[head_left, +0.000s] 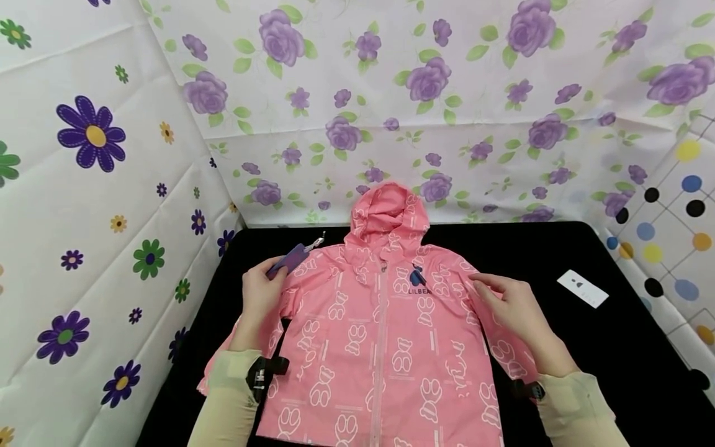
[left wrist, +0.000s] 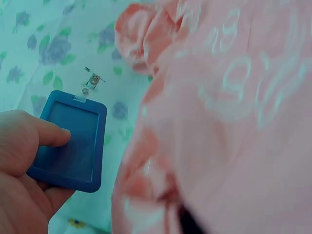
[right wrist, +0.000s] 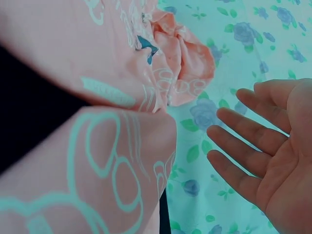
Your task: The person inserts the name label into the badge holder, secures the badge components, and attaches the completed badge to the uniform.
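Note:
A pink hooded jacket [head_left: 357,335] with white bear outlines lies spread front up, its hood toward the back wall. My left hand [head_left: 261,288] pinches a blue badge holder [left wrist: 73,141] between thumb and fingers, above the jacket's left-hand shoulder. The holder's metal clip [left wrist: 92,80] points away from the hand. Over the sleeve on the right, my right hand [head_left: 511,304] hovers with fingers loosely extended and nothing in them. In the right wrist view its palm and fingers [right wrist: 243,151] show beside the jacket. A dark bear logo [head_left: 416,277] with lettering marks the jacket's chest.
The jacket lies on a black-covered table [head_left: 558,248]. A white card [head_left: 583,288] with small print rests to the right. Flower-patterned cloth walls [head_left: 391,93] stand behind and at the left, with a dotted one [head_left: 687,236] at the right.

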The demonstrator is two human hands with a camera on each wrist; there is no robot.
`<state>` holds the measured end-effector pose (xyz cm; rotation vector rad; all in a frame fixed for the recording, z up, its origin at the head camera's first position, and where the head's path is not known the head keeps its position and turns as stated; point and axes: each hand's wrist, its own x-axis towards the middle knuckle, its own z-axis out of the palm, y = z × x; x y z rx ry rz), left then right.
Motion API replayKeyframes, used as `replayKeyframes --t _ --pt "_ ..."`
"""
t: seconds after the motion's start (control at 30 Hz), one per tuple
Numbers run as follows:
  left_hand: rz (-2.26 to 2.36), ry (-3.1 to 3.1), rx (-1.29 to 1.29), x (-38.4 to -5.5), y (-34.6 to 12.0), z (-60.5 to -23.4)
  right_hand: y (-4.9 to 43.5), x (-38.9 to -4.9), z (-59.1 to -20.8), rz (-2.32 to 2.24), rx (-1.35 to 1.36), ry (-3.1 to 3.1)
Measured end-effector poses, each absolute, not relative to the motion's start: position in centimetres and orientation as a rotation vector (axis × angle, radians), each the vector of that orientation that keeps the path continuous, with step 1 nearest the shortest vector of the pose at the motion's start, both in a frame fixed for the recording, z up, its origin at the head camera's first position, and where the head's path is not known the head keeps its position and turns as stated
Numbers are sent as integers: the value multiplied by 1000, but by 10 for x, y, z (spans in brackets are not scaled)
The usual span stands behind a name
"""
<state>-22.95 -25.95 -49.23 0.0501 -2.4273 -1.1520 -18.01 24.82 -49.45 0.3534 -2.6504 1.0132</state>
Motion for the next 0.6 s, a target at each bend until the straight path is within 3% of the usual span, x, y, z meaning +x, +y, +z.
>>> replayKeyframes --t 0.6 --pt "-1479 -2405 -188 -224 -168 -481 230 -180 -490 1161 341 -2609"
